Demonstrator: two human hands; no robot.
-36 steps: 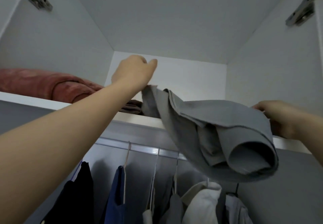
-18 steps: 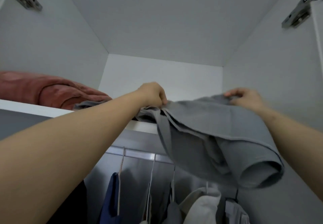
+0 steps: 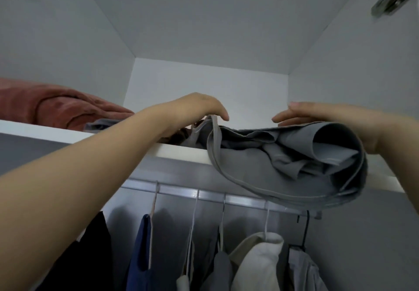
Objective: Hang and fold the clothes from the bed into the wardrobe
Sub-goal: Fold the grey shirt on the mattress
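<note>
Head view looked up into the wardrobe, where the grey garment (image 3: 260,168) lay roughly folded, half on the top shelf (image 3: 45,130) and half sagging over its front edge above the rail (image 3: 176,190).

The left hand (image 3: 199,109) was arched over the garment's left end, where a band of cloth rose to meet the palm. The back of the hand hid the fingertips, so I could not tell whether they pinched the cloth or only rested on it.

The right hand (image 3: 322,118) lay palm down on the garment's rolled right end with its fingers straight and spread, gripping nothing. That looked like a flat push, meant to slide the bundle deeper onto the shelf without undoing the fold.

A red blanket (image 3: 52,106) already filled the shelf's left side, which probably explains why the garment was set to the right of it.

Below, a navy top (image 3: 140,256) and a white top (image 3: 258,261) hung on hangers from the rail.

With so much cloth hanging past the edge, the garment seemed likely to slip off unless it was pushed further in.
</note>
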